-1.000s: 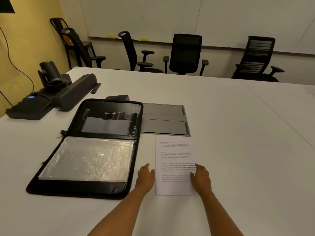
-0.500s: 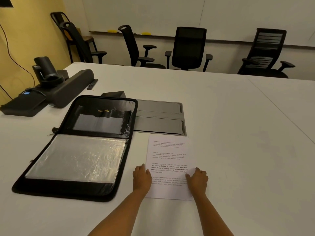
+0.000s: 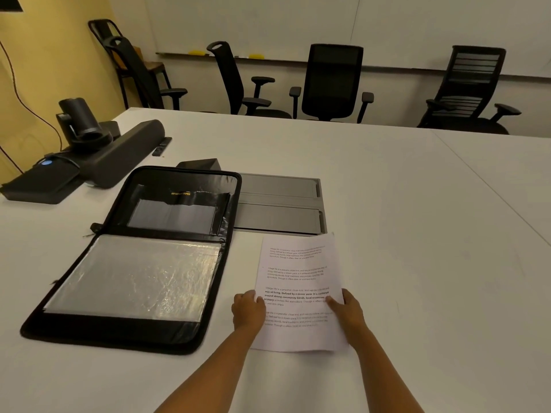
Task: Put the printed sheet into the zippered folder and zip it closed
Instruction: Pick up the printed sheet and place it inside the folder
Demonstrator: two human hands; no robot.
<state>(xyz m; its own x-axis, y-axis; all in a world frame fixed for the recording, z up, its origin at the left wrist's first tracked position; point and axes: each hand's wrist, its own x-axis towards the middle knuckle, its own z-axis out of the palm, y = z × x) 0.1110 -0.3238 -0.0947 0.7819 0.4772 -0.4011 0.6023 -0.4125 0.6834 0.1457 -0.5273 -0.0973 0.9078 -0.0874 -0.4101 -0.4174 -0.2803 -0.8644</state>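
A white printed sheet (image 3: 298,281) with several blocks of text is held just above the white table (image 3: 417,234), its far end slightly raised. My left hand (image 3: 248,310) grips its left edge and my right hand (image 3: 346,310) grips its right edge, thumbs on top. The black zippered folder (image 3: 140,257) lies open and flat to the left of the sheet, a shiny clear sleeve on its near half and a dark pocket on its far half. Its zip runs around the rim, fully undone.
A grey flush cable hatch (image 3: 277,204) is set in the table behind the sheet. A black camera and speaker bar (image 3: 98,150) with a remote sit at far left. Several black office chairs (image 3: 331,81) stand along the far edge.
Both hands have closed on the sheet's side edges and the sheet has lifted a little off the table, its top tilting. The folder has stayed put.
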